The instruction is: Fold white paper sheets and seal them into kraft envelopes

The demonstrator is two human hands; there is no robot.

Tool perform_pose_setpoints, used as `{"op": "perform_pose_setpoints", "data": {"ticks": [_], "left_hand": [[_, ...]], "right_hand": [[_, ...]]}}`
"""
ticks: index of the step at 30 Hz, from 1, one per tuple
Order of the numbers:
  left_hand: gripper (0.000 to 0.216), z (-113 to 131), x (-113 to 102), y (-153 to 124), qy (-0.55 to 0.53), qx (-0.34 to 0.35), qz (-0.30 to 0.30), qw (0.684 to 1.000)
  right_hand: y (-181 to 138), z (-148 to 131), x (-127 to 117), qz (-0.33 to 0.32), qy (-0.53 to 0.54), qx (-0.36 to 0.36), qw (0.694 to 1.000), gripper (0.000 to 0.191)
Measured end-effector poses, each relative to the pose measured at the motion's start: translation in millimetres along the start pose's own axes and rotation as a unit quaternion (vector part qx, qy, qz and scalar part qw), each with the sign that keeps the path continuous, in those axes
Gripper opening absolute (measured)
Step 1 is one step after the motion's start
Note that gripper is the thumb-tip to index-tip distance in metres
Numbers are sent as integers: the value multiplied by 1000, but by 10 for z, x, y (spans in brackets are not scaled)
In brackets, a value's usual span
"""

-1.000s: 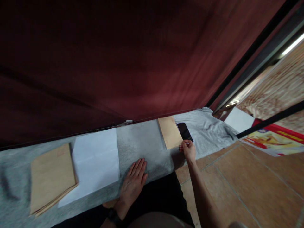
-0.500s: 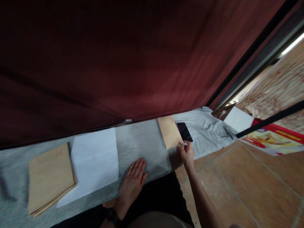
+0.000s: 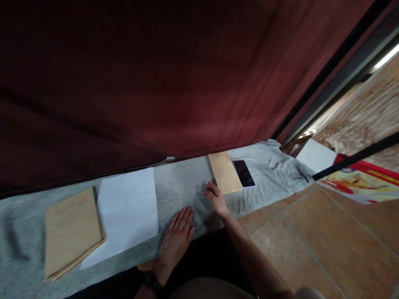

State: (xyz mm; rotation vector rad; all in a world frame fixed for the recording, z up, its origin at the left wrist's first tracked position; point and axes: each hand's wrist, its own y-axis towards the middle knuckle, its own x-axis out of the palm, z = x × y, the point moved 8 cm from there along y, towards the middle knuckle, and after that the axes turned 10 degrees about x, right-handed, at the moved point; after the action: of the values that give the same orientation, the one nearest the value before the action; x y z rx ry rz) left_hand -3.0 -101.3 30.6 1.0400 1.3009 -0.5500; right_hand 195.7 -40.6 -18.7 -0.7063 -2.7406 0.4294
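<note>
My left hand lies flat on the grey cloth, fingers stretched out, holding nothing. Close to the near left edge of a tan envelope is my right hand, its fingers loosely bent and a little apart, with no object visible in them. The envelope lies flat beside a phone with a dark screen. Left of my left hand rests a white sheet of paper. A stack of brown envelopes overlaps the sheet's left side.
A dark red curtain rises behind the cloth-covered surface. To the right are a black bar, a white box and a red and yellow printed package above the tiled floor.
My right hand has moved left, from the envelope's near right corner beside the phone to its left edge. My left hand stays flat. The whole view has shifted slightly.
</note>
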Motion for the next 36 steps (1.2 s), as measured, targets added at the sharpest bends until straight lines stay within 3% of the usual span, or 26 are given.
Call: {"op": "perform_pose_setpoints", "data": {"ticks": [7, 21, 29, 36], "left_hand": [[50, -8, 44, -18, -1, -1, -10, 1000], [50, -4, 37, -22, -13, -8, -7, 1000], [51, -14, 31, -21, -31, -16, -8, 999], [49, -41, -59, -40, -52, -51, -10, 997]], "right_hand": [[280, -102, 25, 24, 46, 11, 999, 60], [477, -172, 190, 16, 108, -3, 994, 42], [472, -271, 122, 12, 35, -21, 999, 39], [21, -175, 285, -37, -119, -81, 989, 36]]}}
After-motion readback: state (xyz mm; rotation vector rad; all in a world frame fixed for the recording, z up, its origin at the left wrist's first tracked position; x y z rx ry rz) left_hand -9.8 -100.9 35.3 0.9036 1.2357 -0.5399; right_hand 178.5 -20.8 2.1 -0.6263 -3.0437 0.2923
